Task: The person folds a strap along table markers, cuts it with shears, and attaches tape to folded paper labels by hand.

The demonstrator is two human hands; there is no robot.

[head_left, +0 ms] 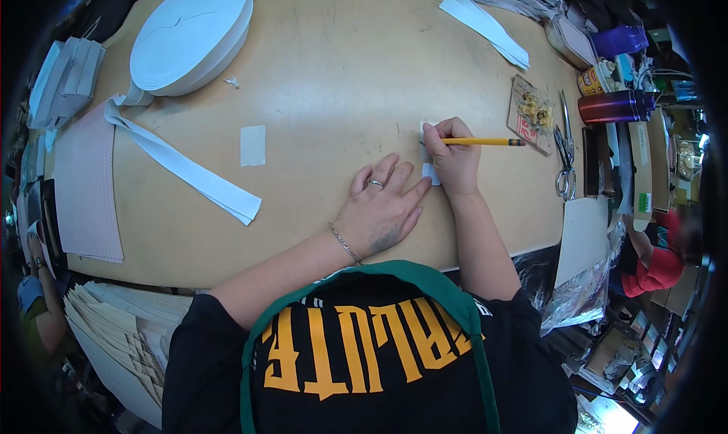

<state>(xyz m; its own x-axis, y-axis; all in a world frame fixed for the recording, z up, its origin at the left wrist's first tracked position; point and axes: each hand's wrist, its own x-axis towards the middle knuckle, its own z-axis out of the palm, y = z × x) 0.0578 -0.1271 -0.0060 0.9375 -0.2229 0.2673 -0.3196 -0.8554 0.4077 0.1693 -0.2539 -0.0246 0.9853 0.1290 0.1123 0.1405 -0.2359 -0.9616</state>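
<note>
Black cloth fills the near view: a shirt [371,407] with bold orange lettering [324,358], a green band [425,271] across its top. Beyond it spreads the table [341,77], tan, smooth, faintly scuffed, and the work looks mid-step to me: one piece under attention, another lying apart, plenty of stock left whole. Up top left sits the big roll [189,39], thick and white, wound tight into a flat disc. Off it runs a white strip [186,161], matt and soft-looking, creased lengthwise, squared at the end. Now the hands! Left hand [383,206] lies spread, palm down, gripping nothing, fingertips close to the action. Right hand [455,161] is the busy one, pinching a slim yellow pencil [489,141], straight and held almost level across the view. Out on its own to the left, a flat off-white rectangle [253,146], crisp-cornered, thin as card. And last, the white piece [431,175], right between the two hands and partly covered by the right, its lower end peeking out. The pencil's point is hard to make out by the fingers, so whether any line is down, I cannot call it.
</note>
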